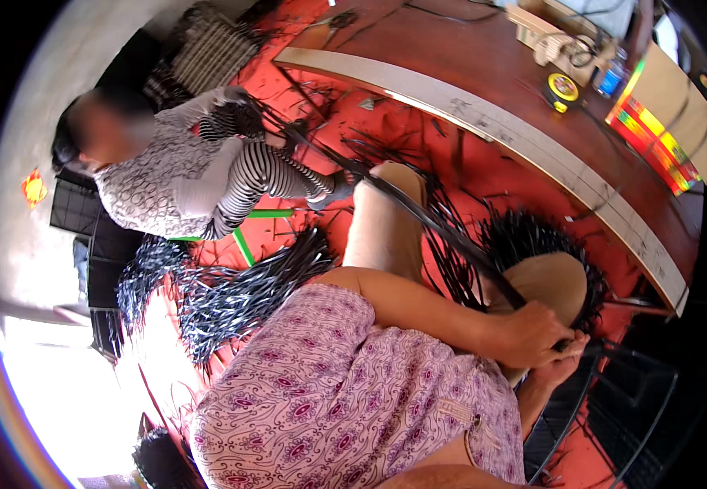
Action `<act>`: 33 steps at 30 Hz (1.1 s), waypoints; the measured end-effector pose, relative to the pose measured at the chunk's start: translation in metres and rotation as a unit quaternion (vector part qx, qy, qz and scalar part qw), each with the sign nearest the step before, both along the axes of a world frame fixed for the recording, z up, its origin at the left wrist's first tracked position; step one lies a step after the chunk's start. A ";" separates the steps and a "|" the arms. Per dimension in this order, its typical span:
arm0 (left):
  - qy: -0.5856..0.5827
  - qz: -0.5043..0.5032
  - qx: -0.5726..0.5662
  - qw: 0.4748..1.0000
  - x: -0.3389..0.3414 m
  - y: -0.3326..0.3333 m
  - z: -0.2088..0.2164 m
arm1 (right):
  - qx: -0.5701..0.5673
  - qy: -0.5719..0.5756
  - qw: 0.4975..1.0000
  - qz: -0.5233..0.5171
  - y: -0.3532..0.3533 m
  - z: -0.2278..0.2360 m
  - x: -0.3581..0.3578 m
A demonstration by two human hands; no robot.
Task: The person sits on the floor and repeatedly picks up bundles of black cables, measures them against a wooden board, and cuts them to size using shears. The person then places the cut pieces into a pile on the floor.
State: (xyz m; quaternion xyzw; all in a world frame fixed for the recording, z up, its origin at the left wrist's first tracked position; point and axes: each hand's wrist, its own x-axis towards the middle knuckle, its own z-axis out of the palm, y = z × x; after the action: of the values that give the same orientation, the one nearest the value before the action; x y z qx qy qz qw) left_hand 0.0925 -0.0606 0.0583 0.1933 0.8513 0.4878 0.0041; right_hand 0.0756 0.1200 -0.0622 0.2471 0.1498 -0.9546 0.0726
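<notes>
A long bundle of flat black strips stretches slantwise across my knees. My left hand is closed around its near end, the fingers wrapped tightly. Right beside it, my right hand pinches at the dark tip that pokes out between the two hands. Fine detail at the fingertips is too small to make out. The far end of the bundle reaches toward the hands of a seated co-worker in a patterned top and striped trousers.
Heaps of loose black strips lie on the red floor covering, with another pile beyond my knees. A red-brown table with a pale edge holds a yellow tape roll and a bottle. A dark metal frame stands at my right.
</notes>
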 end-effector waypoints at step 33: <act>0.131 0.024 -0.357 0.924 -0.287 0.132 -0.102 | -0.076 0.000 0.997 -0.030 0.007 0.011 0.003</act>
State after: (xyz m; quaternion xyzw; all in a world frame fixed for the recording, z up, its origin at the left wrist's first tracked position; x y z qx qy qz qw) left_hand -0.1944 0.0711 -0.0436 0.2206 0.9664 0.1216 -0.0505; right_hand 0.0787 0.1267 -0.0512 0.2454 0.0697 -0.9649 0.0628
